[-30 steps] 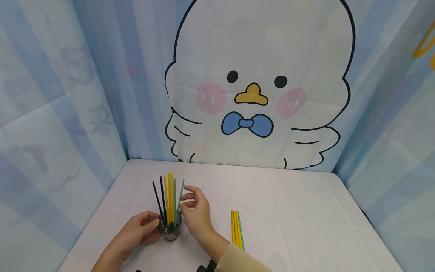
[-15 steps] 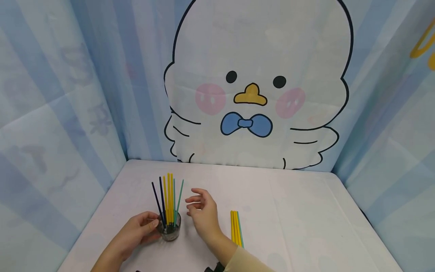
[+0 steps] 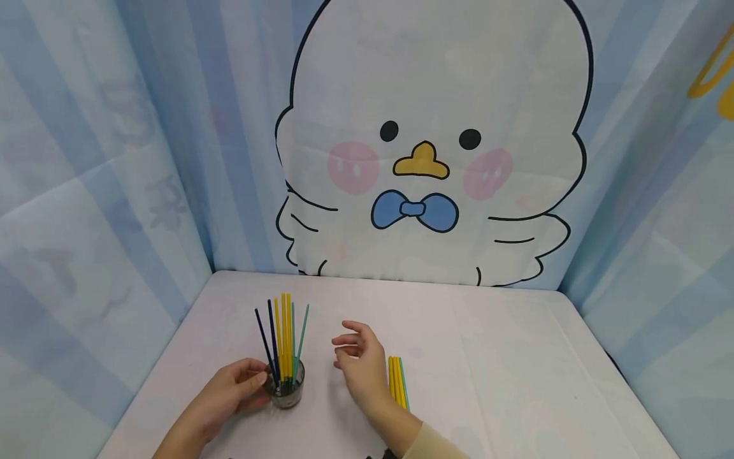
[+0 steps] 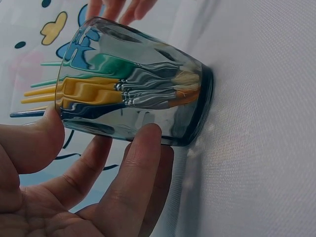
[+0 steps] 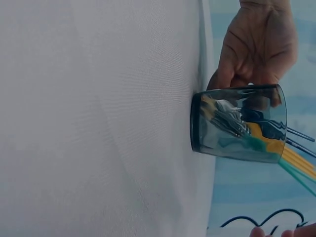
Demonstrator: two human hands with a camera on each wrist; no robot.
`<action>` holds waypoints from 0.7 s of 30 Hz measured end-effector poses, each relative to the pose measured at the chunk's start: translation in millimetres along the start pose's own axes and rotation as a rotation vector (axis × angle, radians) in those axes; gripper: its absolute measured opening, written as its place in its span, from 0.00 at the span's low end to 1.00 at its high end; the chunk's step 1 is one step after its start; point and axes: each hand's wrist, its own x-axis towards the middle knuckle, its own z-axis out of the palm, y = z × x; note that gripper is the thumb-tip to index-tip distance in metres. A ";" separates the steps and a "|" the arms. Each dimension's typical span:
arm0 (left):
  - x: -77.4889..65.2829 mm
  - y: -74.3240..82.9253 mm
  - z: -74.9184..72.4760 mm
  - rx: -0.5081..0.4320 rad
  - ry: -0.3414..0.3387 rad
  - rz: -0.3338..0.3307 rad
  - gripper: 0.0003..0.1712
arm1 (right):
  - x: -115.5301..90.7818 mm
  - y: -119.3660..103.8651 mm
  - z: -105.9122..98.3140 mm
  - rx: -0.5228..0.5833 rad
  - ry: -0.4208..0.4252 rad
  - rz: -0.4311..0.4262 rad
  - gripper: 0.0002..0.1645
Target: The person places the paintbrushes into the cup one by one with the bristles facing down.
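A smoky clear glass (image 3: 285, 398) stands upright on the table, with several paintbrushes (image 4: 98, 91) in it, bristles down. Their thin handles are dark blue, yellow and green and stick out above the rim. My left hand (image 3: 234, 386) holds the glass from its left side, thumb at the rim and fingers along the wall. To the right of the glass, apart from it, my right hand (image 3: 365, 366) hovers with loosely bent fingers and nothing in them. Beside it lie several yellow and green sticks (image 3: 397, 373), their near ends hidden by my right forearm.
A pale cloth covers the table (image 3: 504, 363). Behind it hangs a blue-striped curtain with a cartoon chick (image 3: 424, 248). More curtain (image 3: 86, 255) closes off the left side, and another stretch (image 3: 659, 255) the right.
My right hand has drawn away from a green brush in the glass and moved right, towards the sticks on the table. The left hand and the glass have stayed in place.
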 end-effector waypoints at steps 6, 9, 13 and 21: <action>-0.1 -0.7 -1.2 -0.005 -0.010 -0.005 0.18 | -2.9 -3.7 -10.7 -0.007 0.016 -0.001 0.29; -0.1 -0.9 -1.7 -0.010 -0.016 -0.003 0.18 | -3.1 -4.4 -16.7 -0.012 0.026 -0.005 0.30; -0.1 -1.1 -1.8 -0.015 -0.021 0.000 0.19 | -4.0 -6.2 -26.3 -0.027 0.039 -0.011 0.32; 1.9 -2.3 -1.4 -0.003 -0.009 -0.003 0.18 | -4.4 -9.7 -41.9 -0.057 0.084 0.027 0.31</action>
